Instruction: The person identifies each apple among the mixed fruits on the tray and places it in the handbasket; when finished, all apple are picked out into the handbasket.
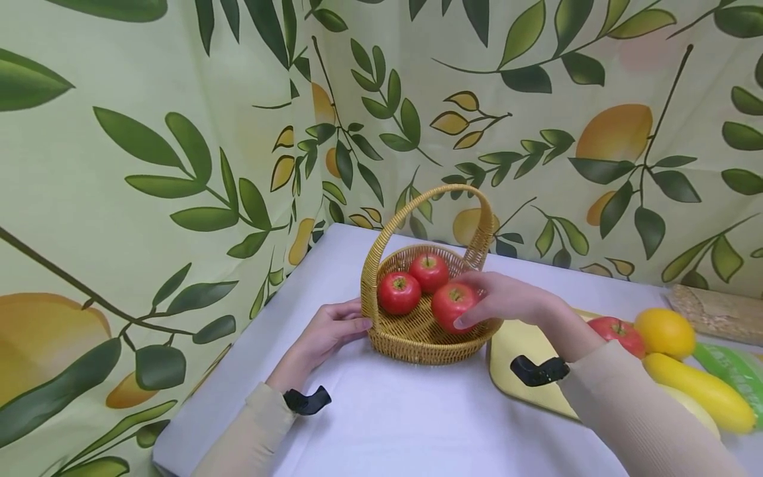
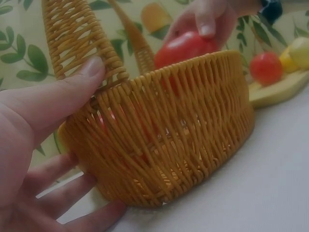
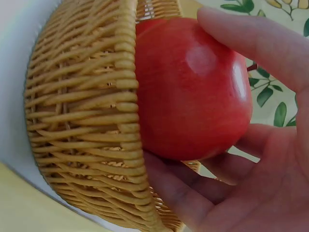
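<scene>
A wicker basket (image 1: 426,349) with an arched handle (image 1: 381,245) stands on the table, and two red apples, one at the left (image 1: 399,293) and one at the back (image 1: 428,271), lie inside. With thumb and fingers, my right hand (image 1: 501,299) holds a third red apple (image 1: 454,307) inside the rim at the right; in the right wrist view this apple (image 3: 193,87) bulges above the rim. My left hand (image 1: 334,329) holds the basket's left side, its thumb at the handle's base and its other fingers (image 2: 67,193) against the woven wall (image 2: 169,130).
Right of the basket lies a yellow cutting board (image 1: 518,361), partly under my right forearm. Another red apple (image 1: 620,334), an orange (image 1: 664,332), a long yellow fruit or vegetable (image 1: 703,391) and a green packet (image 1: 733,371) sit farther right. A leaf-patterned cloth (image 1: 536,165) hangs behind.
</scene>
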Available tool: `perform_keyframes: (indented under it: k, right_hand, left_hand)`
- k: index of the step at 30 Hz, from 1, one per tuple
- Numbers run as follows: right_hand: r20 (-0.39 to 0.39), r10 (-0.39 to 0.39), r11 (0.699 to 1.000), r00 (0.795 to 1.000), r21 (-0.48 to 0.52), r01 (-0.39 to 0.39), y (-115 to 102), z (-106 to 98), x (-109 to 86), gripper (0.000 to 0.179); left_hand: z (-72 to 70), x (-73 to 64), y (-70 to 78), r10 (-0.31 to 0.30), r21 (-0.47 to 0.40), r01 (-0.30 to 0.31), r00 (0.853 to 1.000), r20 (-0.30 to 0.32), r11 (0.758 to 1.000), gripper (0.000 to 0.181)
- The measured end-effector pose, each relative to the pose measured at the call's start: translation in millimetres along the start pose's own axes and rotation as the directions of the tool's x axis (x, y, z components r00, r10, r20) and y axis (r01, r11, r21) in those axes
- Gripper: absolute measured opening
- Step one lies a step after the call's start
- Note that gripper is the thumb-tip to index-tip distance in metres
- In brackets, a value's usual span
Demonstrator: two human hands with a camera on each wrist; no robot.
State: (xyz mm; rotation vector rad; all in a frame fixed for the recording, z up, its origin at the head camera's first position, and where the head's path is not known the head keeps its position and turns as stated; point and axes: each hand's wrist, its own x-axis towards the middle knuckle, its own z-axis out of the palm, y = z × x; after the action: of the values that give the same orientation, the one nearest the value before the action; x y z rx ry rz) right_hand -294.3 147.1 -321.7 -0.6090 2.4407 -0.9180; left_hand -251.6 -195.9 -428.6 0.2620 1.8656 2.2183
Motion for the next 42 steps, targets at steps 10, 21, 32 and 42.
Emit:
perform_keyframes:
  k: [10,21,32,42]
  right_hand:
    - [0.066,0.007,1.000,0.998,-0.019,-0.006,-6.2,-4.2,9.9,0.083]
    - [0.124,-0.005,0.999,0.992,-0.051,0.012,-7.3,-0.4,17.2,0.072]
    - [0.164,-0.014,0.991,0.986,-0.131,0.036,-14.7,3.5,29.2,0.072]
    - [0.197,0.024,0.989,0.980,-0.144,0.005,-14.4,9.0,41.2,0.070]
  left_hand:
    - [0.0,0.9,-1.3,-0.011,-0.001,0.011,1.000,-0.012,1.000,0.035]
    - [0.6,1.2,0.1,-0.006,0.007,0.006,1.000,0.000,1.000,0.038]
    - [-0.5,1.1,-1.5,0.003,0.001,-0.003,1.000,-0.007,1.000,0.036]
    - [-0.9,1.3,-3.4,0.012,0.001,-0.012,1.000,0.005,1.000,0.037]
